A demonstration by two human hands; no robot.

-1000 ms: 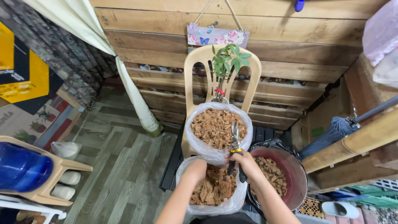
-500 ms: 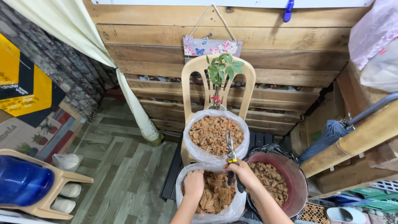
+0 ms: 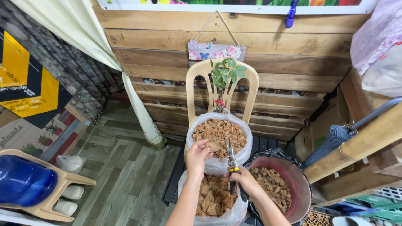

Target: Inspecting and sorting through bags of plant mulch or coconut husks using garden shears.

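Observation:
My left hand [image 3: 198, 155] is raised over the upper clear bag of brown husk chips [image 3: 219, 134] on the tan plastic chair [image 3: 197, 79], pinching one chip [image 3: 212, 146] between its fingertips. My right hand [image 3: 245, 181] grips the handles of a pair of pruning shears [image 3: 230, 157], blades pointing up beside that chip. Below both hands sits a second clear bag of larger husk pieces [image 3: 211, 201]. To the right stands a dark red bucket [image 3: 299, 188] lined with black plastic and holding more chips.
A small green potted plant [image 3: 224, 75] stands at the chair's back against a wooden plank wall [image 3: 293, 46]. At left are a blue tub [image 3: 23, 184] on a tan stool, white slippers [image 3: 71, 192] and a cream curtain [image 3: 138, 109]. A folded blue umbrella [image 3: 335, 138] leans at right.
Both hands lifted out of the lower bag. The left hand now holds a chip up over the upper bag, and the shears rose beside it.

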